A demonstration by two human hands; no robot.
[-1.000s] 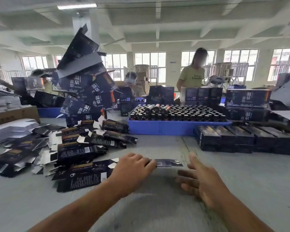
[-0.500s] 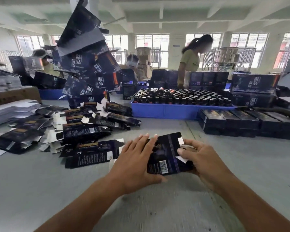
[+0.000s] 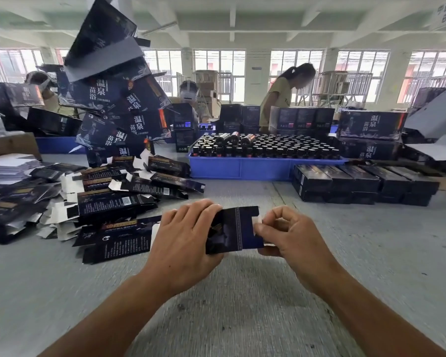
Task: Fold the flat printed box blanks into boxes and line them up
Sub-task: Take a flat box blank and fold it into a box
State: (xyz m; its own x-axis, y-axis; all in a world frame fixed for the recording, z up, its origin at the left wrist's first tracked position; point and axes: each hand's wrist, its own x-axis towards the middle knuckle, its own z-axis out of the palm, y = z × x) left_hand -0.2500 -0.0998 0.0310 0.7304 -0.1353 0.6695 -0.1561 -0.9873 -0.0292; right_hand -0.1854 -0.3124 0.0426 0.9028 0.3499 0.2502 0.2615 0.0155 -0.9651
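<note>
**A:** How far along does the folding look?

**B:** Partway, I'd judge. A block of finished boxes (image 3: 363, 185) sits lined up in stacked rows on the far right of the grey table (image 3: 371, 253), beside the blue crate of bottles (image 3: 265, 167). But a big loose heap of flat blanks (image 3: 108, 194) still lies to the left, so plenty is left to do.

**A:** And the one being worked on now?

**B:** One box blank (image 3: 233, 229) is up off the table, in the near middle, held between both hands. It looks only just begun: still mostly flat, end flaps not tucked.

**A:** How are the hands placed on it?

**B:** The left hand (image 3: 186, 243) covers its left end, fingers curled over the top edge and gripping it. The right hand (image 3: 291, 235) is at the right end, thumb and fingertips pinching the pale flap there, the other fingers curled in.

**A:** Anything else nearby?

**B:** Another flat blank (image 3: 119, 238) lies on the table just left of the left hand, and a leaning tower of larger printed cartons (image 3: 119, 99) rises at the far left.
</note>
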